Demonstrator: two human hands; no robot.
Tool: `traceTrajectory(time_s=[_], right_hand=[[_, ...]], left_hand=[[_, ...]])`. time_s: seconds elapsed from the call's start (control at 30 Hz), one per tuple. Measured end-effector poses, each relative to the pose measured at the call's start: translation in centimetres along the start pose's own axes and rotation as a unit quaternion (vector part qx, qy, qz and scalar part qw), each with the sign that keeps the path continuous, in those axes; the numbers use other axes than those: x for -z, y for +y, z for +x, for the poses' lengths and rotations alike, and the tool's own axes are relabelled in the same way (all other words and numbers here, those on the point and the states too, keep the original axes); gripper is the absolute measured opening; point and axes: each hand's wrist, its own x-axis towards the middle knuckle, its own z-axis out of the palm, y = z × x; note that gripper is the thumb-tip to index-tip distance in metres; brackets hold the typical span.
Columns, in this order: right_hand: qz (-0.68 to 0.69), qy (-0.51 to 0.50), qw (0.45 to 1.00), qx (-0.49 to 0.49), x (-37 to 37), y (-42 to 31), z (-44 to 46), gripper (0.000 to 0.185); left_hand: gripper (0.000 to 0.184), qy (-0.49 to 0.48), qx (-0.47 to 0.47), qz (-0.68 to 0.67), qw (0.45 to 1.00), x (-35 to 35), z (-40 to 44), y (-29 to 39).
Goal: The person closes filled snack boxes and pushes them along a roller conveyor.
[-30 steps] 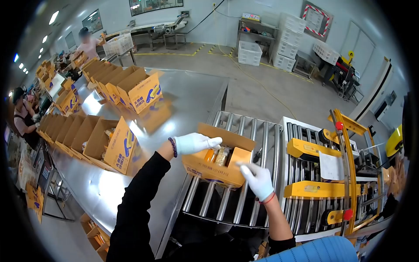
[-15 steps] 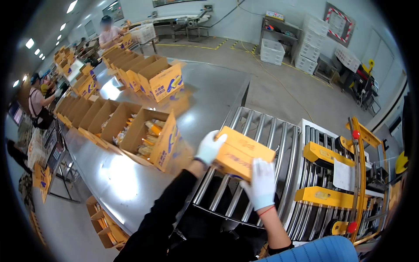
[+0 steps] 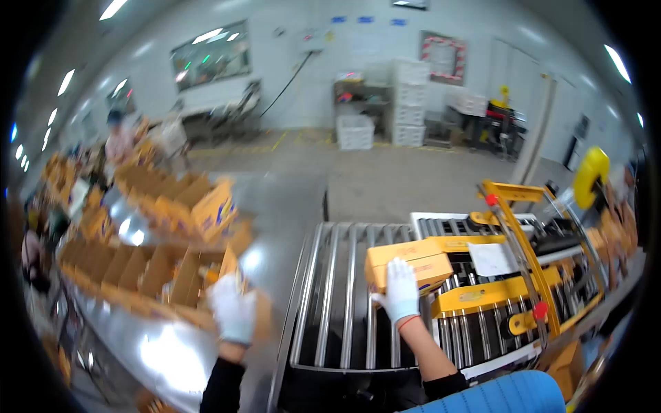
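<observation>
White-gloved right hand (image 3: 399,292) flat against carton (image 3: 428,263)

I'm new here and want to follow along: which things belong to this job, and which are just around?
Likely the job:
- closed box
- open boxes
- rollers
- yellow rails

Seemingly just around:
- white crates
- striped board

Matt cardboard on the box (image 3: 429,263), glossy metal rollers (image 3: 349,296) left of it, smooth shiny metal counter (image 3: 275,199) farther left, matt cloth glove (image 3: 401,296) touching it!
</observation>
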Motion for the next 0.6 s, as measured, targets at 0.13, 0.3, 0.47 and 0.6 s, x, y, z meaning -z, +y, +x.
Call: traceTrajectory(time_s=[0.13, 0.3, 0.47, 0.6], right_hand=[[-0.040, 0.014, 0.999, -0.034, -0.5, -2.2, 1.4, 0.102], [0.017, 0.044, 0.996, -0.072, 2.3, 1.8, 1.0, 0.082], [0.011, 0.055, 0.993, -0.106, 2.2, 7.3, 0.0, 0.075], [0.084, -0.002, 0.996, -0.017, 6.1, 5.6, -2.9, 0.096]], left_hand=[[0.027, 0.017, 0.002, 0.148, 0.989, -1.1, -2.1, -11.1], [0.031, -0.051, -0.093, 0.118, 0.987, -0.5, -2.1, -7.1], [0.030, -0.213, -0.123, 0.037, 0.969, 0.4, -3.8, -3.3], [0.026, -0.163, -0.252, -0.155, 0.941, -0.8, -2.6, -0.1]])
